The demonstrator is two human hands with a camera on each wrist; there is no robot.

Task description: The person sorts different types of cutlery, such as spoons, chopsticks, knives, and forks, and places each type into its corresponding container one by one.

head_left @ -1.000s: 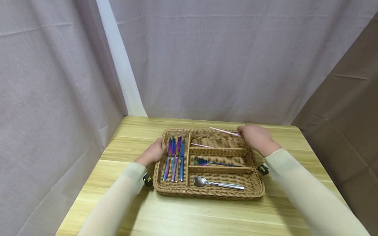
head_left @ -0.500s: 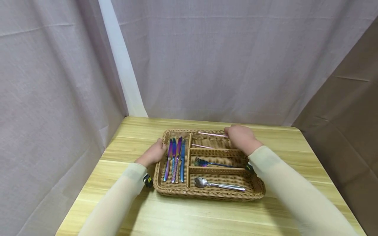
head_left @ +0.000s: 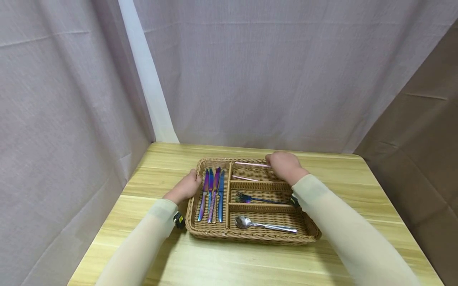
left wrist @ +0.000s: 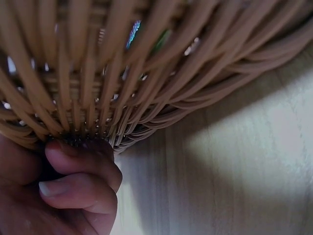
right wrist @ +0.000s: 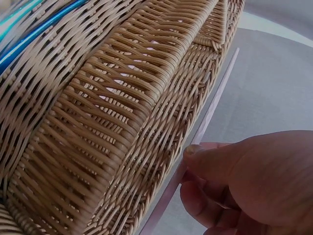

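Observation:
A brown wicker cutlery basket (head_left: 250, 237) with compartments sits on the wooden table. My left hand (head_left: 184, 186) grips its left side; in the left wrist view, the curled fingers (left wrist: 80, 188) meet the woven wall. My right hand (head_left: 284, 166) pinches a thin pink chopstick (right wrist: 215, 104) between thumb and fingers. In the head view this chopstick (head_left: 252, 164) lies along the back rim, over the back compartment. A second pink chopstick (head_left: 244, 178) rests inside that compartment, its right part hidden.
Several iridescent knives (head_left: 214, 194) stand side by side in the left compartment. A dark blue fork (head_left: 261, 200) lies in the middle one, a silver spoon (head_left: 264, 226) in the front one. Grey curtains (head_left: 250, 79) hang behind the table (head_left: 214, 262).
My right hand has moved left along the back rim with the chopstick, which now lies lower and nearly level with the rim. My left hand stays on the basket.

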